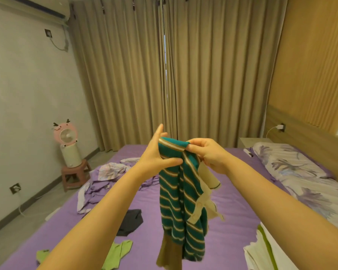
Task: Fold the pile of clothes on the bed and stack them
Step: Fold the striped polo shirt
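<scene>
A green knit top (180, 195) with cream and brown stripes hangs in the air above the purple bed (232, 221). My right hand (208, 154) pinches its top edge, fingers curled round the fabric. My left hand (157, 152) holds the same top from the left, thumb pressed across the front and fingers straight behind it. On the bed lie a lime green garment (117, 254), a dark grey garment (131, 221) and a heap of pale lilac and white clothes (103, 180). White and green fabric (261, 250) lies at the lower right.
A floral pillow (293, 172) lies along the wooden headboard (300, 137) on the right. A pink fan (66, 141) stands on a small stool (74, 174) beside the bed's left side. Curtains (164, 75) cover the far wall.
</scene>
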The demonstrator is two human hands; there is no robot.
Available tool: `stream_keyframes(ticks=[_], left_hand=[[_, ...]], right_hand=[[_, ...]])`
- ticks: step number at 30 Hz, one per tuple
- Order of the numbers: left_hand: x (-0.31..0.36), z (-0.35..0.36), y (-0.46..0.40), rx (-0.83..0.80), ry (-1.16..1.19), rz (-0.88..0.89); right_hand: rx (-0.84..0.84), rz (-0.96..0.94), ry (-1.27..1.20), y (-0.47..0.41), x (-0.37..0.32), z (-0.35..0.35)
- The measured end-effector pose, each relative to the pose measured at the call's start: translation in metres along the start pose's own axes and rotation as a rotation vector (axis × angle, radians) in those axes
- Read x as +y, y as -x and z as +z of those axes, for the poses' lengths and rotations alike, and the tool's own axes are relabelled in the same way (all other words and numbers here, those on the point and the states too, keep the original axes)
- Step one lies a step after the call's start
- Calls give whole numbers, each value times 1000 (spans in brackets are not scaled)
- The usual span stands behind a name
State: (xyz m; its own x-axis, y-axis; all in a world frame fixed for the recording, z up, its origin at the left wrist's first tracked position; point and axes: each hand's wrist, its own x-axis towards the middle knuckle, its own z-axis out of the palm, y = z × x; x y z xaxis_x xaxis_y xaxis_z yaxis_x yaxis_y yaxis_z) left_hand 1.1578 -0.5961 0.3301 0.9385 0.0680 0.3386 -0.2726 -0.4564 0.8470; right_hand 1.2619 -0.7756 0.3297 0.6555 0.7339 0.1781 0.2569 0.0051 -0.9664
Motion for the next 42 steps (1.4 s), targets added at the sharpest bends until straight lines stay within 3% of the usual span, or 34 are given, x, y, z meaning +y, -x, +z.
stream_keyframes(ticks=[2,5,7,11,18,21,26,31,35,39,42], left_hand=[[3,2,0,55,-119,94],[6,6,-6,8,-697,305],[9,17,-9,-99,-930,347],[7,34,-4,-221,-687,159],[20,23,-5,-280,-542,48],[18,13,-2,-291,-437,-42],[2,5,10,-283,-528,-66],[-14,20,27,-297,-407,-228],[3,3,23,-159,-460,-133],[32,-13,11,24,-290,-143],[47,-22,0,144,-220,-165]], right_hand=[[-6,4,18,4,-2,-2],[-51,16,85,10,-5,-5],[-60,11,102,14,-4,-4],[8,-14,144,25,5,-7],[-163,151,159,80,75,-20],[-134,199,123,93,96,-24],[-5,161,105,80,79,-16],[71,159,97,47,47,6],[4,152,252,48,42,-3],[-92,174,149,63,51,-17],[-65,154,25,76,58,-26]])
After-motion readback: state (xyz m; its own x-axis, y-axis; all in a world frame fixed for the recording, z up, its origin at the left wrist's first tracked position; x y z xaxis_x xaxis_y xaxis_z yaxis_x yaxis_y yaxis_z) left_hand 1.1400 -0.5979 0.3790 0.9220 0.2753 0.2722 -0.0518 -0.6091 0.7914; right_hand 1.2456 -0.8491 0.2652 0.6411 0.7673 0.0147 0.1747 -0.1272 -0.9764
